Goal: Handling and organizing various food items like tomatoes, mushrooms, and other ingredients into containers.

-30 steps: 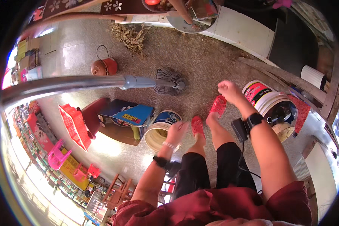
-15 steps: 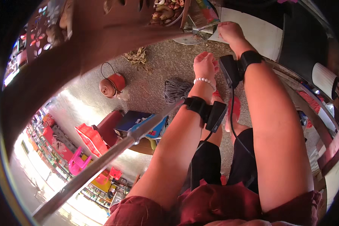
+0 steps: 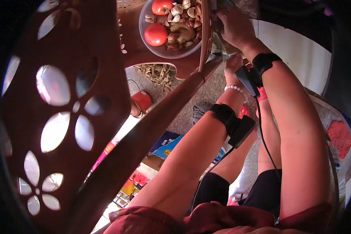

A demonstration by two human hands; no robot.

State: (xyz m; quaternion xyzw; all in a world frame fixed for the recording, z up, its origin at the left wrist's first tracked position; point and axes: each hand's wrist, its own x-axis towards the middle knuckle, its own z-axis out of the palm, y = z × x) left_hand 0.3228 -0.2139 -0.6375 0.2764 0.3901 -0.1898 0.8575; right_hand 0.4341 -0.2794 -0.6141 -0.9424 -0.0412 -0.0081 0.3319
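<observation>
Tomato bowl [image 3: 160, 52] sits near right edge of shelf [image 3: 131, 43]. My right hand [image 3: 238, 29] is just past it, left hand [image 3: 233, 64] nearer me — can't tell if fingers are apart or clamped. Knocking the shelf could spill the bowl. Vs half-second ago — bowl bigger in view, mop pole gone.

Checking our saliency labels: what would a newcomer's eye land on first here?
Probably the dark brown panel with flower-shaped cutouts, filling much of the left side. Next, two red tomatoes in a clear bowl with garlic at top centre. Then the right hand just right of the bowl, with the left hand below it in the picture.
</observation>
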